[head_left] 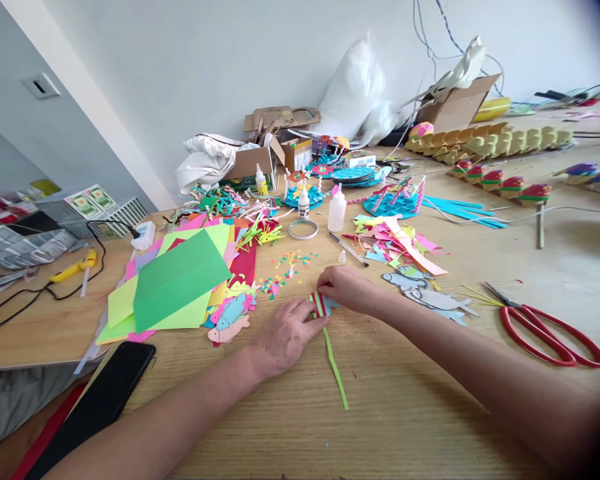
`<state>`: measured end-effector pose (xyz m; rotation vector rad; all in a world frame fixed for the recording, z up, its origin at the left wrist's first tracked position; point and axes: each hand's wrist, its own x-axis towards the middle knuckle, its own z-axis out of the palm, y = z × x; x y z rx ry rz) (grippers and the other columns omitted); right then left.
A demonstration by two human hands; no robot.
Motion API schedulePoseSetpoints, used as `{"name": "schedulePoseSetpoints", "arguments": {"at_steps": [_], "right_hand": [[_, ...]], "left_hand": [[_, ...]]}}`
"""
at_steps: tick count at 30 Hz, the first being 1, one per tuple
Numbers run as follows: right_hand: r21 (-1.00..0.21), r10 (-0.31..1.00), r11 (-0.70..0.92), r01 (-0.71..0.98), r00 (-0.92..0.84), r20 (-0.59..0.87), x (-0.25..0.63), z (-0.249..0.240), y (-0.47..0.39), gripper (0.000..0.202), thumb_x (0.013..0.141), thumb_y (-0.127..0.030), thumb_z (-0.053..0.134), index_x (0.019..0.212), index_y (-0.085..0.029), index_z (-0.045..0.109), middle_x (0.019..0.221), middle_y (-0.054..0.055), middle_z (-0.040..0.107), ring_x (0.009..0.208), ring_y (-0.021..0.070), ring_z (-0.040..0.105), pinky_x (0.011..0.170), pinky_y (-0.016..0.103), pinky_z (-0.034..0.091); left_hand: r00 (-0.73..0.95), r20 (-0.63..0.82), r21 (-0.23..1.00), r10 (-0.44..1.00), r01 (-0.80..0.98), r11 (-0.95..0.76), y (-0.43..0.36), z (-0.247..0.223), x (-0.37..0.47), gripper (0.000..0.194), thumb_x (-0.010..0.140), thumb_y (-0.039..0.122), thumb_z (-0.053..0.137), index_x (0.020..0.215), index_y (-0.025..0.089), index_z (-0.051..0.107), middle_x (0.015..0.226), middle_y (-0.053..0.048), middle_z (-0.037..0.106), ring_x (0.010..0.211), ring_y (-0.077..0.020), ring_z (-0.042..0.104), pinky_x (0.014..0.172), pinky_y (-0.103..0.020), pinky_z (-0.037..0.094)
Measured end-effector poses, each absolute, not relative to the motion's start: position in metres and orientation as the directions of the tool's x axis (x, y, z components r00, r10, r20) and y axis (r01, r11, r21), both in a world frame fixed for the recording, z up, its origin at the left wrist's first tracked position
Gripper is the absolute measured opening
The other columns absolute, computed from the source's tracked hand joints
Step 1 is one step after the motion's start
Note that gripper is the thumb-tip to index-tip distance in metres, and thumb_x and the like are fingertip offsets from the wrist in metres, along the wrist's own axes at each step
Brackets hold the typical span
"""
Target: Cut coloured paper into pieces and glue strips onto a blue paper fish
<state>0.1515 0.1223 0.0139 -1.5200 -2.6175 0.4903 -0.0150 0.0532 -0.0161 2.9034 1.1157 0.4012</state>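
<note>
A small light-blue paper fish (pixel 331 304) with red and green bands lies on the table between my hands. My left hand (pixel 287 330) holds it down from the left, with thumb and fingers at its lower edge. A narrow light-green paper strip (pixel 336 367) crosses the fish and trails over the table towards me. My right hand (pixel 347 288) is closed at the fish's upper edge, its fingertips pinching the far end of the strip. The fingertips partly hide the fish. Coloured paper scraps (pixel 273 287) lie just beyond my left hand.
Stacked coloured paper (pixel 180 280) and cut-out fish (pixel 230 313) lie left, near a black phone (pixel 115 380). Red-handled scissors (pixel 550 333) and grey-blue fish cut-outs (pixel 433 298) lie right. Behind are a glue bottle (pixel 337 210), a tape roll (pixel 303 230) and a pen (pixel 347 249).
</note>
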Motion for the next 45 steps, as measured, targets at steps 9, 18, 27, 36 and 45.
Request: {"name": "schedulePoseSetpoints", "arguments": {"at_steps": [9,18,27,36,45], "right_hand": [[-0.328,0.855,0.452,0.830,-0.507,-0.105,0.152,0.012,0.116,0.022,0.071,-0.017,0.046,0.071,-0.018,0.068,0.069,0.003,0.068,0.061,0.0126,0.057,0.050,0.019,0.034],[-0.310,0.861,0.452,0.837,-0.500,-0.094,0.147,0.021,0.113,0.023,0.072,-0.019,0.046,0.075,-0.019,0.068,0.074,0.003,0.069,0.066,0.0138,0.059,0.053,0.020,0.035],[-0.292,0.886,0.445,0.847,-0.464,0.002,0.148,0.026,0.112,0.023,0.075,-0.013,0.043,0.078,-0.016,0.066,0.082,0.007,0.066,0.073,0.0159,0.058,0.058,0.022,0.036],[-0.172,0.719,0.695,0.698,-0.677,0.158,0.173,0.014,0.053,0.022,0.077,-0.008,0.046,0.094,-0.019,0.054,0.090,0.005,0.057,0.079,0.0151,0.054,0.065,0.023,0.038],[0.089,0.464,0.869,0.488,-0.863,0.199,0.172,-0.002,0.034,0.013,0.084,-0.018,0.044,0.077,-0.017,0.055,0.077,0.003,0.054,0.070,0.0158,0.048,0.062,0.027,0.038]], "left_hand": [[0.710,0.209,0.092,0.672,0.670,-0.737,0.052,-0.017,-0.016,0.029,0.086,0.019,0.037,0.111,0.025,0.051,0.107,-0.004,0.050,0.100,-0.0185,0.045,0.086,-0.033,0.040],[0.725,0.232,0.045,0.648,0.658,-0.752,0.052,-0.018,-0.016,0.028,0.086,0.019,0.036,0.110,0.024,0.051,0.105,-0.005,0.050,0.099,-0.0185,0.046,0.085,-0.033,0.041],[0.707,0.299,0.137,0.641,0.633,-0.762,0.053,-0.015,-0.018,0.031,0.083,0.010,0.038,0.108,0.022,0.051,0.103,-0.005,0.051,0.097,-0.0173,0.048,0.085,-0.033,0.043],[0.718,0.273,0.280,0.641,0.578,-0.766,0.068,-0.010,-0.026,0.036,0.074,-0.002,0.035,0.102,0.016,0.050,0.105,-0.006,0.052,0.100,-0.0150,0.049,0.089,-0.030,0.043],[0.675,0.243,0.289,0.697,0.635,-0.716,0.058,-0.014,-0.020,0.038,0.075,0.000,0.036,0.106,0.018,0.050,0.107,-0.005,0.050,0.100,-0.0145,0.047,0.089,-0.029,0.042]]}}
